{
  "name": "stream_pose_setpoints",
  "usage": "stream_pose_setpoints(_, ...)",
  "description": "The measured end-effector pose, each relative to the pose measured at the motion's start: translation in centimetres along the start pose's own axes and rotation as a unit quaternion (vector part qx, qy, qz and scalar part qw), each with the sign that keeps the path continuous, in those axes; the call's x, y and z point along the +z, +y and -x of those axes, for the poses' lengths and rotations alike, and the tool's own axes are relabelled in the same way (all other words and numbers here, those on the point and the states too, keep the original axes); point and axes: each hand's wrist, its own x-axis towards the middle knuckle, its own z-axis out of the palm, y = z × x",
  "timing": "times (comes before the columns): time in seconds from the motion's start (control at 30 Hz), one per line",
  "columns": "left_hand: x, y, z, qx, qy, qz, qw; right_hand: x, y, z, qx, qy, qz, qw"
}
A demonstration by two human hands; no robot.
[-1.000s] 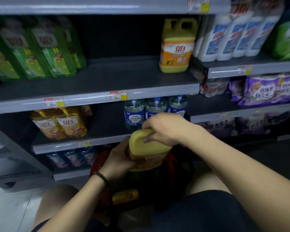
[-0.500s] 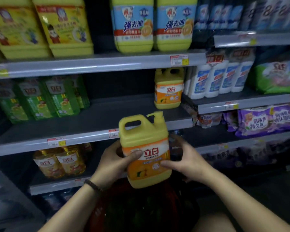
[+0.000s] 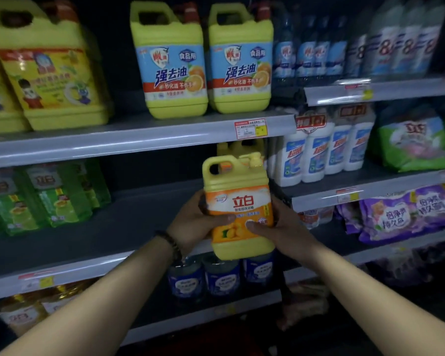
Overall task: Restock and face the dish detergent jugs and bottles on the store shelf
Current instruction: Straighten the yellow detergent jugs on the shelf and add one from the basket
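A yellow detergent jug [image 3: 238,199] with an orange label, a handle and a pump top is held upright in the air in front of the middle shelf [image 3: 93,235]. My left hand [image 3: 194,224] grips its left side, thumb across the label. My right hand [image 3: 280,224] holds the right side, fingers curled onto the label's lower part. Directly behind it a second identical yellow jug [image 3: 231,149] stands on that shelf, mostly hidden. The held jug's base hangs over the shelf's front edge.
Green refill packs [image 3: 49,196] stand at the middle shelf's left. Two yellow-green jugs [image 3: 201,62] and yellow jugs [image 3: 49,73] fill the shelf above. White bottles [image 3: 324,150] and purple bags [image 3: 401,214] sit right. Blue-labelled bottles [image 3: 221,276] stand below.
Both hands lifted the yellow jug from low down by the basket up and forward to the middle shelf. The view has tilted upward, showing the upper shelf.
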Motion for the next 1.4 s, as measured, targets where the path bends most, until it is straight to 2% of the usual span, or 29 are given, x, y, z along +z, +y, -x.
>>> stream_pose_setpoints(0.17,1.3,1.1,-4.3,0.037,0.034,0.031,0.998,-2.0,0.8,-4.8,-0.029,0.031,0.021,0.999)
stream_pose_setpoints(0.5,1.9,-3.0,-8.6,0.147,0.109,-0.123,0.975,-2.3,5.1,-9.2,-0.01,0.107,0.113,0.988)
stream_pose_setpoints(0.8,2.7,-4.2,-8.8,0.173,0.114,-0.177,0.962,-2.4,5.3,-7.7,-0.006,0.207,0.228,0.952)
stream_pose_setpoints(1.13,3.2,-2.5,-6.0,0.109,0.141,-0.313,0.933,-1.7,3.1,-4.0,0.004,0.135,0.263,0.955)
stream_pose_setpoints(1.27,1.4,-2.2,-1.0,0.13,0.135,-0.35,0.918,0.6,1.7,-0.9,0.01,0.109,0.252,0.961)
stream_pose_setpoints(1.4,-1.1,-4.9,6.8,0.154,0.11,-0.381,0.905,5.5,2.5,3.5,0.024,0.063,0.232,0.97)
